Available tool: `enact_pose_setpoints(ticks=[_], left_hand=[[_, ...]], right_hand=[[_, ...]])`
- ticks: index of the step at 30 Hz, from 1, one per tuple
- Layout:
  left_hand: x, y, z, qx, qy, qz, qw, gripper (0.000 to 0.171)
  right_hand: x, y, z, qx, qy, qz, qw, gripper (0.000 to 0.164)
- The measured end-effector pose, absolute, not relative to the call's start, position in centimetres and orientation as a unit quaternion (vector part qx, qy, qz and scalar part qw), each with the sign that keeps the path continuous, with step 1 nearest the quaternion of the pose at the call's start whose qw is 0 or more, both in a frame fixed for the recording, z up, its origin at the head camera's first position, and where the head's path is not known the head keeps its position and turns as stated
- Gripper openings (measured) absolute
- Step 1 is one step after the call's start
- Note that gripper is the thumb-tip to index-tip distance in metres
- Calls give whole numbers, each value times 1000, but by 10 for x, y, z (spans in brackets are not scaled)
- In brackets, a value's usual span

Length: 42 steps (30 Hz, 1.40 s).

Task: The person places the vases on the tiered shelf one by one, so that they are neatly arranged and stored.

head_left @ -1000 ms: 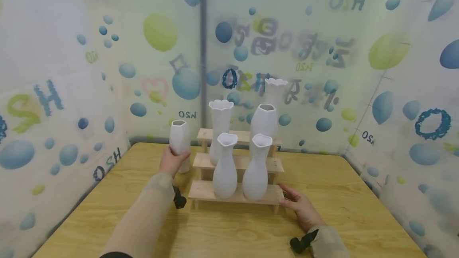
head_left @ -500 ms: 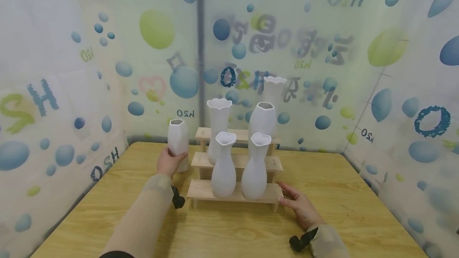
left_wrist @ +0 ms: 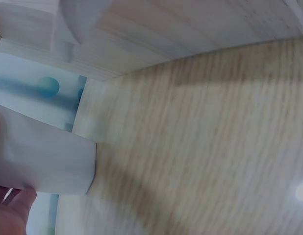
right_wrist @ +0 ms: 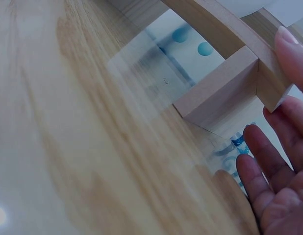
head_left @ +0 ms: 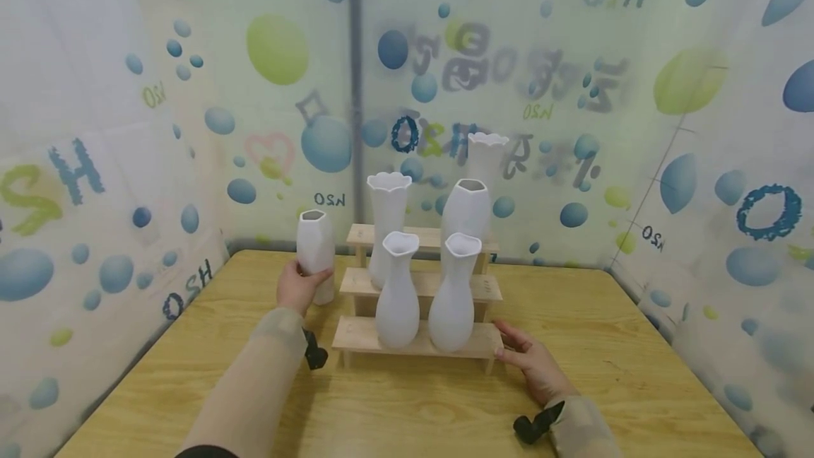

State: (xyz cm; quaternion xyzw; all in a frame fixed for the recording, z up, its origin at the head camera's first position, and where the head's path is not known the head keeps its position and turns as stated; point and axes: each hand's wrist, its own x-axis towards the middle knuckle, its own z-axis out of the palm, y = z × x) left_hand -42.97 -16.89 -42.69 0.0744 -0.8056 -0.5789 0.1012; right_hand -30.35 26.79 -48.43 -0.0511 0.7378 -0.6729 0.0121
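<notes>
My left hand (head_left: 300,290) grips a white faceted vase (head_left: 316,242) just left of the stepped wooden stand (head_left: 356,336). The vase is upright with its base (left_wrist: 88,166) at the tabletop; whether it bears on the table I cannot tell. My right hand (head_left: 533,367) holds the right end of the stand's lowest shelf, thumb and index finger at its edges; its other fingers (right_wrist: 266,152) hang free below. Two white bulbous vases, a left one (head_left: 398,309) and a right one (head_left: 452,313), stand on the lowest shelf.
Higher on the stand are a fluted vase (head_left: 388,221), a wide faceted vase (head_left: 467,214) and, behind it, another frilled-rim vase (head_left: 486,157). The wooden table (head_left: 407,408) reaches printed curtains (head_left: 280,126) at the back and sides.
The head view has shifted slightly. Both hands, the gripped vase and the stand keep their places relative to one another.
</notes>
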Motion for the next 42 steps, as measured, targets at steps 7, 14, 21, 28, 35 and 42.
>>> enact_pose_setpoints(ticks=[7,14,21,28,35,42], left_hand=[[-425,-175,-428,86,-801,-583,104,78],[-419,-182,-426,78,-809,-573,106,79],[-417,-184,-421,62,-809,-575,104,80],[-413,-185,-408,60,-805,-581,101,78],[-405,-187,-387,56,-806,-581,93,81],[-403,-189,-367,37,-806,-583,95,81]], right_hand=[[-303,266,-482,-50,735,-676,13,62],[-304,266,-484,-45,739,-672,9,64],[-305,267,-485,-43,739,-672,9,64],[-305,267,-487,-41,741,-670,12,64],[-304,267,-486,-36,741,-671,9,64],[-303,267,-486,-38,741,-670,10,64]])
